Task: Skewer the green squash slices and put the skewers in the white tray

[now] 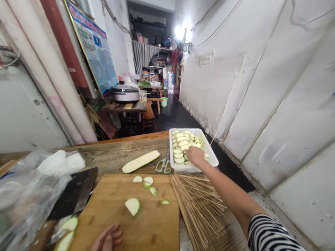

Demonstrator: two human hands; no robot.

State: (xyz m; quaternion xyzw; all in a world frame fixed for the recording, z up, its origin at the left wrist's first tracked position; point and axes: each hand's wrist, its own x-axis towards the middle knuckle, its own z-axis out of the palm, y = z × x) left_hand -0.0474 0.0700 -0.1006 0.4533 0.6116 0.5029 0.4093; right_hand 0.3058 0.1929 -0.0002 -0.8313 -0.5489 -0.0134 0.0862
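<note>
My left hand [103, 246] hovers low over the front of the wooden cutting board [153, 236], fingers loosely bent and nothing visible in them. On the board lie a thick zucchini piece [132, 206] and several small offcuts [148, 180]. Two long zucchini pieces [65, 243] rest at its left edge. My right hand [196, 154] reaches into the white tray [214, 161], closed and pressed down on rows of zucchini slices [182, 139]; what its fingers grip is hidden. A thin stick [214, 138] pokes out past the tray's right side.
A halved zucchini [140, 161] and scissors [163, 165] lie behind the board. Many bamboo skewers [200, 208] fan out right of it. At left are a cleaver [73, 192] and plastic bags [21, 193]. A farther table [124, 106] carries an electric cooker [125, 93].
</note>
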